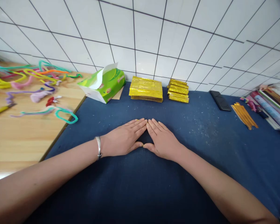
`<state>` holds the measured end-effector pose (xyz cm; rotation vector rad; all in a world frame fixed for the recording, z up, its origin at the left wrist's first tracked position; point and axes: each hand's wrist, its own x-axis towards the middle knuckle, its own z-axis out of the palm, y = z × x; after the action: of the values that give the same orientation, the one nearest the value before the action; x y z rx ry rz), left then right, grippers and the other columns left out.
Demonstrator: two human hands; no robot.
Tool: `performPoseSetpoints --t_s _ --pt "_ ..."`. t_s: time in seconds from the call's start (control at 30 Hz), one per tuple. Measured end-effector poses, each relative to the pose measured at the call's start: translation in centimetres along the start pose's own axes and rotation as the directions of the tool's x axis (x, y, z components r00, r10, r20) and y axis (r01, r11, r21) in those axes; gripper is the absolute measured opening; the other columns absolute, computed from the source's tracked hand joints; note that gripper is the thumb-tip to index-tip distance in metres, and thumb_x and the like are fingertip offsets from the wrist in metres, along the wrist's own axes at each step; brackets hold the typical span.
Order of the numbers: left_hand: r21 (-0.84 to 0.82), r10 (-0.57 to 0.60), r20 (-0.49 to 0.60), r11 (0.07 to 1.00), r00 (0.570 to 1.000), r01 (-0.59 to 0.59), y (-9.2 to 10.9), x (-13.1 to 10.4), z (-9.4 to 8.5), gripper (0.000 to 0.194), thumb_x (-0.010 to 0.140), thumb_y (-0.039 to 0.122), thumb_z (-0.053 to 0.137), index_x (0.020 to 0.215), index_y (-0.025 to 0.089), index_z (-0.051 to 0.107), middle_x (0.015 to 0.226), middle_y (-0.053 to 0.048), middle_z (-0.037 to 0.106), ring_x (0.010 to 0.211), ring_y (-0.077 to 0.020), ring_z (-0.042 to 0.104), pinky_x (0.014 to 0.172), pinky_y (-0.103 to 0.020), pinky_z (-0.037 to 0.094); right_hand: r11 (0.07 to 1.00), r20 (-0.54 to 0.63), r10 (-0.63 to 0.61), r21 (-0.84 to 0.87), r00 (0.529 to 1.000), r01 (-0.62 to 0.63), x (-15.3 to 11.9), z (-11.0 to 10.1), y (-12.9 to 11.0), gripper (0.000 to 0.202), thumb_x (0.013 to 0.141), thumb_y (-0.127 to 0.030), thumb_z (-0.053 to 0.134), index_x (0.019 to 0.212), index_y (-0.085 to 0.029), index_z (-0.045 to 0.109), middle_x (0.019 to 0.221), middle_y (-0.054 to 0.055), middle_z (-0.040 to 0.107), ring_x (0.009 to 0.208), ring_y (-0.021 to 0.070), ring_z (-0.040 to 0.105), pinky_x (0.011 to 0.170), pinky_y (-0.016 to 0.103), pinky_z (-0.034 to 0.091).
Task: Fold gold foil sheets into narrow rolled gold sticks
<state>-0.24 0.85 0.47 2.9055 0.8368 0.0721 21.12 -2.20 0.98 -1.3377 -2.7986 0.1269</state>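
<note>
My left hand [123,137], with a silver bangle [98,147] at the wrist, lies palm down and flat on the dark blue cloth [130,186]. Beside it my right hand [163,138] rests the same way. The fingertips of both meet at the top and the thumb tips nearly touch, framing a small patch of cloth. A tiny yellowish spot shows by the left fingertips; what lies under the palms is hidden. Beyond the hands sit a stack of gold foil paper sheets [146,88] and a pile of folded gold strips [178,91].
A green tissue pack [112,82] stands at the back left. Colourful pipe cleaners [35,74] spread over a wooden board [25,137]. To the right lie a black phone [219,100], flat orange-gold strips [244,115] and several books [270,107]. A white tiled wall [147,34] bounds the back.
</note>
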Motion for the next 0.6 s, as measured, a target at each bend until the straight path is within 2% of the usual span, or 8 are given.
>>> performPoseSetpoints --t_s 0.2,0.4,0.6 --pt "-0.055 0.043 0.03 0.998 0.999 -0.042 -0.9 -0.2 -0.7 0.067 0.091 0.052 0.034 0.145 0.016 0.018 0.152 -0.01 0.015 0.141 -0.0229 0.013 0.115 -0.037 0.014 1.0 0.0 0.007 -0.005 1.0 -0.007 -0.4 -0.1 0.1 0.077 0.088 -0.062 0.026 0.142 -0.006 0.027 0.149 0.015 0.024 0.139 0.0261 0.016 0.114 0.042 0.018" --pt "-0.179 0.119 0.066 0.978 0.991 -0.105 -3.3 -0.5 -1.2 0.058 0.093 0.045 0.037 0.144 0.023 0.021 0.15 -0.004 0.024 0.14 -0.0191 0.016 0.114 -0.037 0.015 0.999 0.026 0.029 -0.015 0.999 -0.029 -1.2 -0.4 0.4 0.076 0.088 -0.061 0.029 0.143 -0.008 0.026 0.15 0.013 0.022 0.139 0.026 0.017 0.113 0.042 0.02" --pt "-0.302 0.146 0.038 0.945 0.988 -0.128 -6.0 -0.6 -1.4 0.043 0.094 0.036 0.038 0.137 0.031 0.038 0.143 -0.001 0.038 0.136 -0.016 0.029 0.112 -0.039 0.02 0.999 0.048 -0.034 0.033 0.998 0.033 -1.3 -1.2 2.4 0.06 0.093 -0.05 0.029 0.141 -0.015 0.032 0.148 0.008 0.03 0.138 0.0211 0.024 0.112 0.041 0.023"
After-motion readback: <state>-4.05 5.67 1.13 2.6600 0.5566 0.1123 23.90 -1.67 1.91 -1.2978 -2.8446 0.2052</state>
